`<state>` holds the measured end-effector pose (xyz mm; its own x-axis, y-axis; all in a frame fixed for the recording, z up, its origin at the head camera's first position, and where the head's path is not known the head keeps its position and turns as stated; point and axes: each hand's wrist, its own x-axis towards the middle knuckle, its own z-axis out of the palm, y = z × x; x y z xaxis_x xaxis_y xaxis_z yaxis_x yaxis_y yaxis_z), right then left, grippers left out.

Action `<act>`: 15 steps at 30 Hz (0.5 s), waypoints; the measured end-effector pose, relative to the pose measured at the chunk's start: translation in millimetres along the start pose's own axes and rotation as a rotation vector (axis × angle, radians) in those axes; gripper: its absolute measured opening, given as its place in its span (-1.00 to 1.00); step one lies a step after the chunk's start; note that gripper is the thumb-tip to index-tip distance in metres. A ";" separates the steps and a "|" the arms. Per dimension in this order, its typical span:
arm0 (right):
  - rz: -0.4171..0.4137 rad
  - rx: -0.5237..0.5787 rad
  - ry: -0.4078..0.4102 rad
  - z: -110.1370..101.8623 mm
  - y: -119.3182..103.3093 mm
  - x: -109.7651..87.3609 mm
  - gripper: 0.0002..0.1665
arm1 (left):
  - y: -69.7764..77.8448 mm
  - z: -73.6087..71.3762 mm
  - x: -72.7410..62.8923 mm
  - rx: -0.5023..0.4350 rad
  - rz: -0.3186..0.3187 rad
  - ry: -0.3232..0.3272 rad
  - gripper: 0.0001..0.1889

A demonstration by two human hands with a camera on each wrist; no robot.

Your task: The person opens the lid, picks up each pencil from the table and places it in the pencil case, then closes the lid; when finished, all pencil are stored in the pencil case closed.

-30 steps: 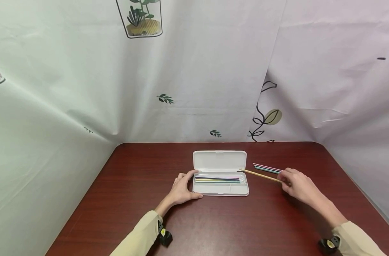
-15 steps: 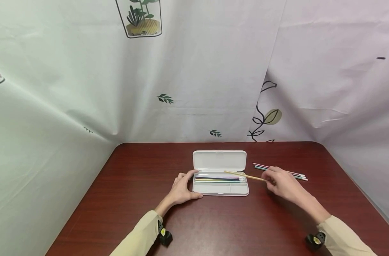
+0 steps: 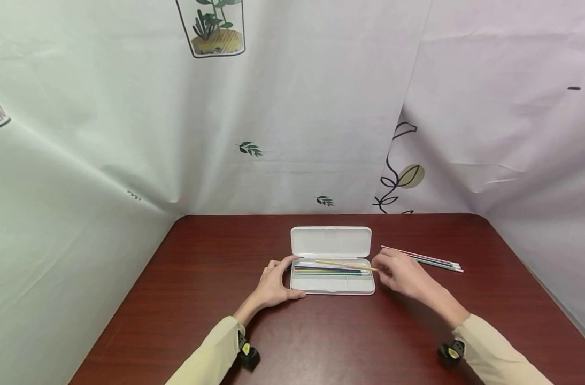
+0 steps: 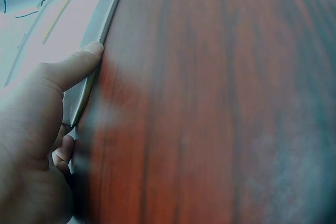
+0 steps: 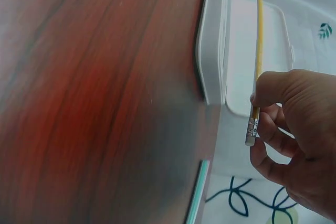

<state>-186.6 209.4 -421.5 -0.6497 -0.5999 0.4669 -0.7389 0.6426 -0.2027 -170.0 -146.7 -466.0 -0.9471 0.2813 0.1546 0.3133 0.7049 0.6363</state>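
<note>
Two hands are at work on one table [image 3: 321, 337], around one white pencil case [image 3: 360, 285], whose single lid [image 3: 331, 241] stands open at the back. The right hand [image 3: 400, 271] pinches one yellow pencil [image 3: 346, 265] between thumb and fingers, near its end with one eraser [image 5: 250, 141]. This pencil reaches from the right side over the rear compartment of the case; whether it touches the pencils below, I cannot tell. The left hand [image 3: 272, 283] holds the left end of the case, with its thumb on the front edge and a finger at the back corner. Inside the case I see three compartments: a long one behind, where several pencils [image 3: 328, 272] lie side by side, too close for a sure count, and two in front, separated by one divider. To the right, at least two loose pencils [image 3: 439, 264] lie close together on the table, partly behind the right hand. Two pale sleeves [image 3: 206, 353] are visible, and each wrist carries one black device [image 3: 249, 357].
</note>
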 end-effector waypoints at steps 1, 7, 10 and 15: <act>-0.011 0.004 0.002 1.5 -1.1 2.1 -0.71 | 0.3 -0.1 -0.1 -0.001 -0.001 0.000 -0.05; -0.034 -0.001 -0.019 9.1 -7.2 12.2 -0.74 | 0.4 -0.2 0.1 0.002 -0.008 -0.001 -0.05; -0.025 0.011 -0.043 12.1 -10.1 15.4 -0.73 | 0.3 -0.2 0.4 0.009 0.001 0.004 -0.05; -0.016 0.035 -0.075 16.8 -13.8 19.0 -0.74 | 0.9 -0.2 0.4 0.011 0.004 0.007 -0.05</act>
<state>-191.8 181.1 -424.3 -0.6484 -0.6448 0.4047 -0.7542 0.6165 -0.2262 -170.1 -146.1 -465.2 -0.9464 0.2794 0.1621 0.3174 0.7108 0.6277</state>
